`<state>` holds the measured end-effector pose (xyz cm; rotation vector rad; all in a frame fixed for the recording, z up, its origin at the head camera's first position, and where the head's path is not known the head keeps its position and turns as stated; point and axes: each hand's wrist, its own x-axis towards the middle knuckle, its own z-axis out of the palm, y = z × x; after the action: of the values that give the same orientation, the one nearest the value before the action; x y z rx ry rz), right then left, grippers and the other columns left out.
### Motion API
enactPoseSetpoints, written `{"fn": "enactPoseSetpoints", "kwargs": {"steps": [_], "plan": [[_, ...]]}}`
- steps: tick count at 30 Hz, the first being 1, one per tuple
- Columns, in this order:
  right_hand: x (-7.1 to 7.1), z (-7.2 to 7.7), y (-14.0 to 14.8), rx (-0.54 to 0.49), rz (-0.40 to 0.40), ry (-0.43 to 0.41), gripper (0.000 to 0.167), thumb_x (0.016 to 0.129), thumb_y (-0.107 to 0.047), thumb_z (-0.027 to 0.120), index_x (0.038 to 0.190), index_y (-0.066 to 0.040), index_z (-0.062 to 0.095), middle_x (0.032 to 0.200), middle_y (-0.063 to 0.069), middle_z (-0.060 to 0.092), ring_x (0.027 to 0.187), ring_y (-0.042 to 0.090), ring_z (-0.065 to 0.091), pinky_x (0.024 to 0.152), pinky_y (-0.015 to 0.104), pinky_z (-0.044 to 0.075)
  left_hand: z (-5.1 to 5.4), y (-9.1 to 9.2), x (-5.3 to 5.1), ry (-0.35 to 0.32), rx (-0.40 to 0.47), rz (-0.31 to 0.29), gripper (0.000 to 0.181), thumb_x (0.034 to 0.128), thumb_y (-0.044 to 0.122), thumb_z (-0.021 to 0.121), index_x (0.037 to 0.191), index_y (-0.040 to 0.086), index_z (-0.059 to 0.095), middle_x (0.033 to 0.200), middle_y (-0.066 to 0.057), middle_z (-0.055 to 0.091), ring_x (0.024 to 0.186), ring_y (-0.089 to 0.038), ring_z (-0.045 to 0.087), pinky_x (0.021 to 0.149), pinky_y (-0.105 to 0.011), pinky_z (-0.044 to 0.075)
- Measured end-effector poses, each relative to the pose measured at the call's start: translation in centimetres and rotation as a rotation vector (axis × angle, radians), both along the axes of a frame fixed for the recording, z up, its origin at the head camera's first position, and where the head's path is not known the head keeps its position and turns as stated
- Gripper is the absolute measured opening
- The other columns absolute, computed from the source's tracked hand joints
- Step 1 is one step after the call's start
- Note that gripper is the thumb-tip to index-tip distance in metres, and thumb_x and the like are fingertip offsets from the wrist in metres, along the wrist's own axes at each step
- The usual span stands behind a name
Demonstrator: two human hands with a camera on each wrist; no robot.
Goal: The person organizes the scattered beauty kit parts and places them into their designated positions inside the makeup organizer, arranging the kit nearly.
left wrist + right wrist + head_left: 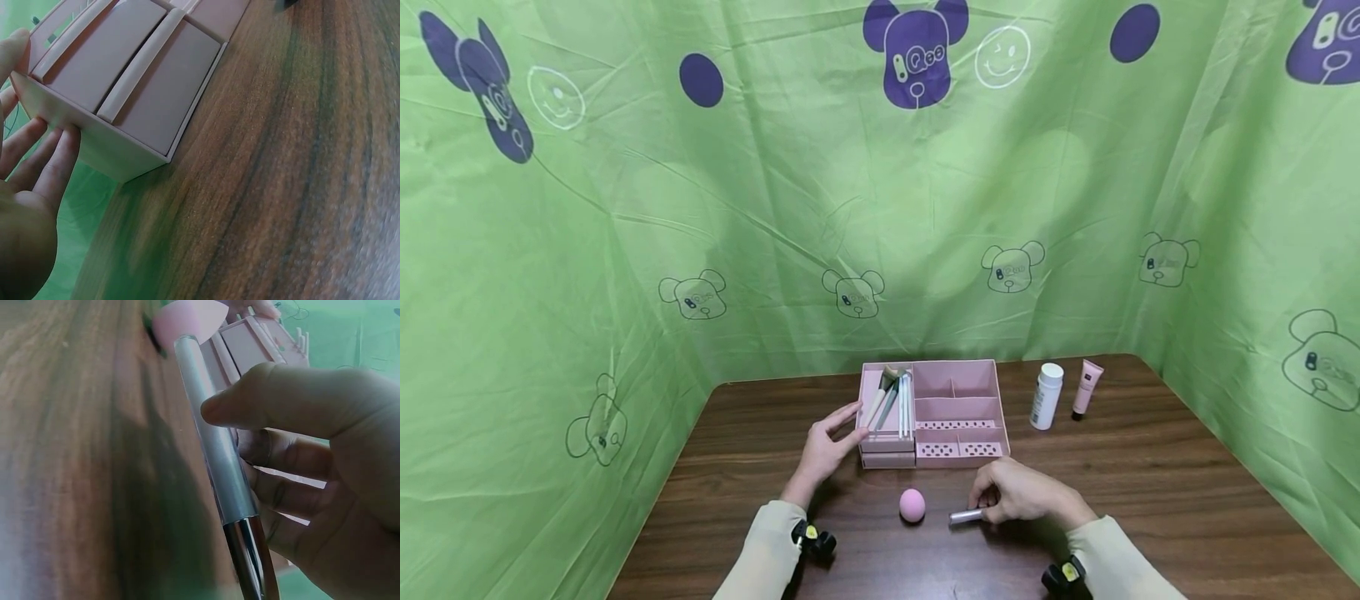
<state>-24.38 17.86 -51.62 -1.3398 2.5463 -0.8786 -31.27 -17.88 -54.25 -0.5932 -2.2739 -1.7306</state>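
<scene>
A pink makeup organizer [940,409] stands at the back middle of the table. My left hand [822,454] rests against its left side, the thumb at the top front corner and the fingers fairly straight along the outer wall. Several makeup brushes [887,402] lie in its left top tray, above two drawers [164,90]. In front of the organizer, my right hand [1021,492] pinches a slim silver cosmetic tube [215,453] with a shiny, darker end, between thumb and fingers low over the table. An egg-shaped pink makeup sponge [912,506] sits left of the tube.
Right of the organizer stand a white bottle [1047,397] and a small pink squeeze tube [1087,390] with its black cap down. The organizer's right half has several compartments, some with perforated dividers. Green curtains [925,208] hang behind and beside the wooden table [1187,483].
</scene>
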Motion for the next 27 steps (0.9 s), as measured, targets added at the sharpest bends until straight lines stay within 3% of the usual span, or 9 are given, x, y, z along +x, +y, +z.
{"fn": "enactPoseSetpoints", "kwargs": {"steps": [3, 7, 14, 18, 21, 25, 27], "plan": [[-0.2, 0.5, 0.0, -0.001, -0.005, 0.021, 0.016, 0.072, -0.005, 0.075, 0.082, -0.017, 0.073, 0.072, -0.009, 0.062, 0.063, -0.005, 0.055, 0.053, 0.011, 0.048, 0.0, -0.1, 0.0, -0.002, 0.013, -0.002, 0.049, 0.0832, 0.019, 0.078, 0.130, 0.012, 0.064, 0.136, -0.006, 0.060, 0.125, -0.023, 0.057, 0.108, -0.025, 0.043], [-0.6, 1.2, 0.1, -0.006, -0.012, 0.064, 0.017, 0.071, -0.006, 0.075, 0.083, -0.018, 0.073, 0.072, -0.009, 0.063, 0.065, -0.001, 0.056, 0.054, 0.011, 0.048, 0.0, -0.1, 0.0, 0.017, 0.016, -0.011, 0.049, 0.0832, 0.021, 0.079, 0.130, 0.012, 0.064, 0.136, -0.007, 0.060, 0.125, -0.025, 0.057, 0.107, -0.023, 0.043], [-1.4, 2.5, 0.2, -0.005, -0.051, 0.051, 0.020, 0.071, -0.005, 0.072, 0.086, -0.018, 0.074, 0.076, -0.010, 0.064, 0.066, 0.000, 0.057, 0.055, 0.014, 0.050, 0.2, 0.1, 0.2, 0.054, -0.001, 0.003, 0.048, 0.0842, 0.014, 0.077, 0.130, 0.007, 0.063, 0.135, -0.012, 0.060, 0.124, -0.029, 0.058, 0.109, -0.037, 0.043], [-1.8, 3.2, 0.2, 0.004, -0.083, 0.018, 0.021, 0.072, -0.004, 0.072, 0.087, -0.019, 0.074, 0.077, -0.012, 0.063, 0.066, -0.002, 0.055, 0.056, 0.016, 0.051, 1.3, 0.2, 1.0, 0.053, -0.006, -0.021, 0.049, 0.0855, 0.010, 0.075, 0.130, -0.002, 0.060, 0.135, -0.019, 0.058, 0.124, -0.034, 0.057, 0.108, -0.047, 0.042], [-2.1, 3.4, 0.2, 0.000, -0.083, 0.045, 0.021, 0.072, -0.004, 0.072, 0.088, -0.019, 0.074, 0.078, -0.010, 0.063, 0.067, 0.000, 0.056, 0.057, 0.016, 0.051, 2.5, 0.3, 1.7, 0.031, -0.011, -0.047, 0.049, 0.0862, 0.010, 0.074, 0.130, -0.005, 0.058, 0.136, -0.022, 0.056, 0.124, -0.036, 0.056, 0.108, -0.051, 0.042], [-2.6, 3.6, 0.1, -0.008, -0.081, 0.084, 0.021, 0.071, -0.005, 0.072, 0.088, -0.018, 0.074, 0.076, -0.007, 0.064, 0.066, 0.003, 0.057, 0.056, 0.015, 0.050, 1.9, 0.2, 1.3, 0.040, -0.025, -0.026, 0.049, 0.0858, 0.010, 0.075, 0.130, -0.004, 0.059, 0.135, -0.022, 0.057, 0.124, -0.036, 0.056, 0.109, -0.051, 0.040], [-2.8, 3.8, 0.1, -0.009, -0.089, 0.081, 0.021, 0.071, -0.005, 0.071, 0.088, -0.018, 0.074, 0.075, -0.007, 0.065, 0.066, 0.003, 0.057, 0.055, 0.015, 0.050, 1.0, 0.2, 0.7, 0.048, -0.032, -0.001, 0.049, 0.0850, 0.010, 0.076, 0.130, -0.002, 0.060, 0.135, -0.019, 0.058, 0.124, -0.034, 0.057, 0.109, -0.047, 0.041]]}}
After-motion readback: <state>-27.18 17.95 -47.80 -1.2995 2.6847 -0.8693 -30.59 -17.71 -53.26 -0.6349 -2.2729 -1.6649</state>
